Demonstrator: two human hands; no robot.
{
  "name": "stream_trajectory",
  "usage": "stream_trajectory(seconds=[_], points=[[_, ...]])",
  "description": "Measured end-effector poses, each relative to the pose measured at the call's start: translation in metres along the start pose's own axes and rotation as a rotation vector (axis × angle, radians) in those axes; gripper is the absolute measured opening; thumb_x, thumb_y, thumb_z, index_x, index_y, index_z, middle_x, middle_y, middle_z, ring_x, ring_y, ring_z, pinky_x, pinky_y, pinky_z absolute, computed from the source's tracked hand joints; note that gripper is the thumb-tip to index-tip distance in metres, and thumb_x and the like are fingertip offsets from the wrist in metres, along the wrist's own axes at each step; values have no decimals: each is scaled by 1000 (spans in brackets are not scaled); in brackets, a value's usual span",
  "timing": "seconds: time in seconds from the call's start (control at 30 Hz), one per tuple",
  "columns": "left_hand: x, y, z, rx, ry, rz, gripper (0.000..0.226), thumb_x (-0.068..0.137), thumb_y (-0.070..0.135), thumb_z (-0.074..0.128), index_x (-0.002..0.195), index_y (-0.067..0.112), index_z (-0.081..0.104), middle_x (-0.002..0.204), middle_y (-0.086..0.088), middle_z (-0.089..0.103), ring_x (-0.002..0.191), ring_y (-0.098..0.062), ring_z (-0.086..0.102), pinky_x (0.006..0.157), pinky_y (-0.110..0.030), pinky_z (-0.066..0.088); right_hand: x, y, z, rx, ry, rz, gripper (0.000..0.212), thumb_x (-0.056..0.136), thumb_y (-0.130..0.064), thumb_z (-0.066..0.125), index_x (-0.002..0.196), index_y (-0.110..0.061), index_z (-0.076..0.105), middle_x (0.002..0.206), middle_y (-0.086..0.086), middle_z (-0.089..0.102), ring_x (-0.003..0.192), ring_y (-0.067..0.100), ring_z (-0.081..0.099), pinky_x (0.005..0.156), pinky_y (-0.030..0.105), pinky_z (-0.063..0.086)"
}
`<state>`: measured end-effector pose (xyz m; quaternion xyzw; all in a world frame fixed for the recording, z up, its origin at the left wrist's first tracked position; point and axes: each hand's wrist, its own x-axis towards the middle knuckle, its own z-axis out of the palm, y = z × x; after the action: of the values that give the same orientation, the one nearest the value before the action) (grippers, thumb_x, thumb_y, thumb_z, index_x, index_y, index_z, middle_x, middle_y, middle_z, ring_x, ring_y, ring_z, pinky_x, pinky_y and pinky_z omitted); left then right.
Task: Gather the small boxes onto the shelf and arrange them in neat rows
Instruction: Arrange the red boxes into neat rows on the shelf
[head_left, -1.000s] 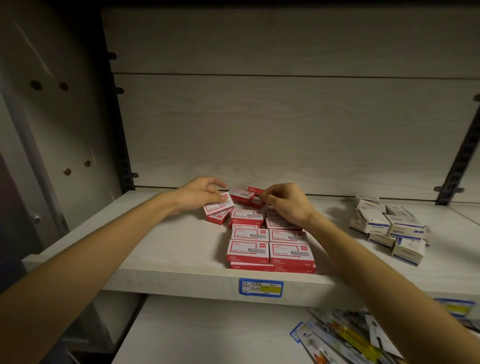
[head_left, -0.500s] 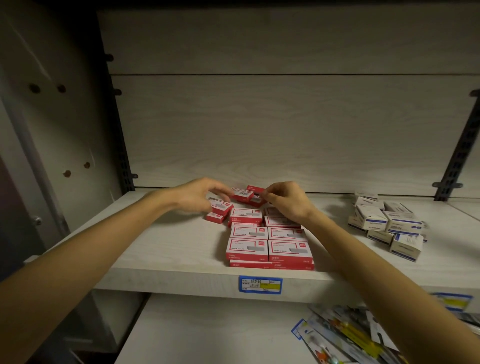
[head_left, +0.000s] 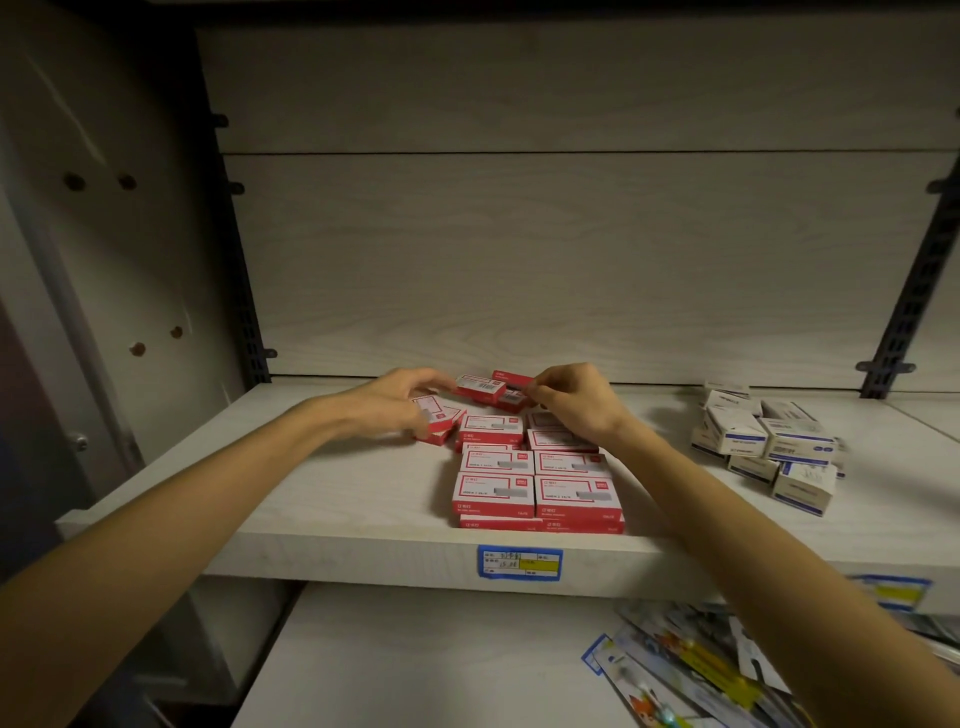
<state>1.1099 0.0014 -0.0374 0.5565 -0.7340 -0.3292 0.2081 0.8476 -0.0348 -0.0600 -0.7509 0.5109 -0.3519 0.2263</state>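
Red-and-white small boxes sit mid-shelf, near the front lip. Two columns squared up, lids facing me, edges flush, stacked at least two deep at the front. That block reads as done, to my eye.

Behind it, the back of the cluster is loose. One red box is lifted and tilted, barcode side showing. My left hand has fingers curled toward its near end; contact looks like a fingertip pinch, though the exact grip is hard to read. Beneath the same hand a couple of skewed red boxes lie off-axis, left of the rows. My right hand is curled, fingertips pinching another red box at the back.

Left to do, as I judge it: seat these back strays into line, maybe four or five pieces.

Boxes are thin printed card, flat rectangular, sharp-cornered, light-looking. Shelf is pale wood-grain laminate, matte, with a blue price label on the front edge.

Right side: a jumbled heap of white-and-blue boxes, tilted every way, untouched. Lower shelf holds hanging-card packets, fanned loosely.
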Motion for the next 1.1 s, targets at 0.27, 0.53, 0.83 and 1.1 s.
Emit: stream_trajectory(seconds=[0.27,0.53,0.83,1.1], points=[[-3,8,5,7,-157,27,93,64,-7,61,144,35,40,129,-10,57,121,-39,57,95,-57,52,1,1,0,30,-8,30,20,99,-25,57,106,-13,72,97,1,73,82,15,70,71,28,58],[5,21,-7,290,-267,-20,81,80,-7,70,146,25,36,132,-4,53,118,-19,56,100,-41,54,0,2,-1,15,-7,39,22,99,-23,57,107,-10,73,98,3,73,81,12,69,63,20,52],[5,10,-16,556,-40,-71,78,73,49,85,139,26,52,122,5,59,108,-16,60,98,-34,51,-7,4,-2,-38,33,-25,21,99,-24,57,108,-13,72,97,-3,71,83,10,67,69,22,56],[-13,22,-11,353,172,-33,81,57,72,72,124,29,58,109,7,67,99,-11,63,83,-29,50,-15,2,-7,20,78,-70,21,97,-22,57,106,-14,74,99,-4,74,91,11,69,79,31,58]])
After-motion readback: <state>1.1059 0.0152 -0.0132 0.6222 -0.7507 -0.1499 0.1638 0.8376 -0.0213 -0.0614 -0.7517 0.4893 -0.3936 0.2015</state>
